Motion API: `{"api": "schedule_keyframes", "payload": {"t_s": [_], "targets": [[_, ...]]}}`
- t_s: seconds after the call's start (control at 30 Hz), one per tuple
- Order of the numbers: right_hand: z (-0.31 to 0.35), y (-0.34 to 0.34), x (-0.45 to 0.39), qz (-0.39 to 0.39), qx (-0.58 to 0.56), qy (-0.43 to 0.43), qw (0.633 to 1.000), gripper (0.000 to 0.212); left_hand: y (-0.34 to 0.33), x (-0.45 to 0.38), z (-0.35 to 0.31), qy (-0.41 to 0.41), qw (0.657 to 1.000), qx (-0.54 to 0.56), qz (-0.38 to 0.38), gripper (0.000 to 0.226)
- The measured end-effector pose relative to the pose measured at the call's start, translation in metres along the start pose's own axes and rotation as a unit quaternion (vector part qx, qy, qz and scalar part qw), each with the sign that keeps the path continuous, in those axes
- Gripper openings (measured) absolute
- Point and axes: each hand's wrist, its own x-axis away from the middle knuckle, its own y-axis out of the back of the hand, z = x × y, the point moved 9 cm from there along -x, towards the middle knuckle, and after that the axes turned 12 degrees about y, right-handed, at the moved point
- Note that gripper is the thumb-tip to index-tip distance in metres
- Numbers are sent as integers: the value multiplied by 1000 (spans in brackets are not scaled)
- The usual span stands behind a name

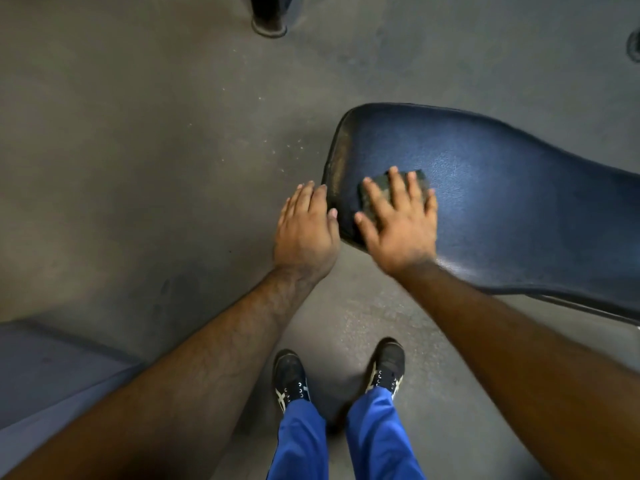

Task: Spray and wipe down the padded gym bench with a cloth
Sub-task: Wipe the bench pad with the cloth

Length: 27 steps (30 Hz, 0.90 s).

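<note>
At the bench [502, 188] end, right hand [398, 226] flat on cloth [372, 197], left hand [304, 233] open.

Head view looks steeply down, close above the hands [353, 226] and floor [138, 150].

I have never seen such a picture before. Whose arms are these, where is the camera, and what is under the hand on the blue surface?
There is no machine; a person wears the camera on the head, so you look down along their own arms to their shoes on the grey floor. The blue surface is the padded gym bench. The right hand lies flat with spread fingers on a dark cloth, pressing it onto the padding. The left hand holds nothing; it rests at the worn end of the bench. No spray bottle is visible.
</note>
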Motion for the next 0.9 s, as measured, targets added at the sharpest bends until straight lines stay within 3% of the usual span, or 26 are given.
{"api": "schedule_keyframes", "payload": {"t_s": [0.1,0.13,0.17,0.23,0.27,0.3,0.33,0.4,0.43,0.47,0.53,0.57,0.67,0.7,0.8,0.83,0.9], "targets": [[43,-9,30,25,26,250,968,51,-5,-5,-8,11,1000,10,8,53],[32,-4,24,21,26,270,962,50,-6,-7,-10,13,1000,14,9,53],[11,0,8,9,24,221,975,51,-7,-9,-11,14,1000,19,9,53],[-37,5,-19,-10,-19,-23,1000,54,-8,-15,-13,19,999,31,7,53],[-39,2,-22,1,-25,-85,996,55,-9,-18,-13,22,999,37,3,52],[-24,0,-23,10,-18,-53,998,55,-9,-20,-13,26,999,45,0,52],[-1,-2,-20,19,-14,50,998,55,-10,-23,-15,31,998,54,-2,51],[22,-6,-5,57,-6,259,964,53,-12,-27,-15,49,996,73,-4,50],[12,-2,-11,56,-1,277,959,53,-13,-29,-16,54,995,80,-5,49],[-7,0,-26,48,3,226,973,54,-14,-31,-18,54,995,88,-6,49],[-38,1,-52,29,-19,32,999,56,-15,-36,-22,52,994,97,-7,50],[-36,0,-59,35,-27,-2,999,56,-15,-39,-23,51,994,100,-9,50],[-10,-4,-64,67,-26,189,979,55,-17,-45,-29,63,991,113,-14,49],[-16,-3,-70,70,-20,218,973,55,-19,-47,-30,70,990,118,-12,48],[-60,4,-100,39,-27,37,998,55,-29,-51,-39,69,993,100,6,46],[-61,3,-103,38,-31,17,999,56,-34,-50,-43,60,995,78,14,48],[-50,4,-102,58,-30,102,993,56,-46,-46,-49,38,998,33,27,54]]}}
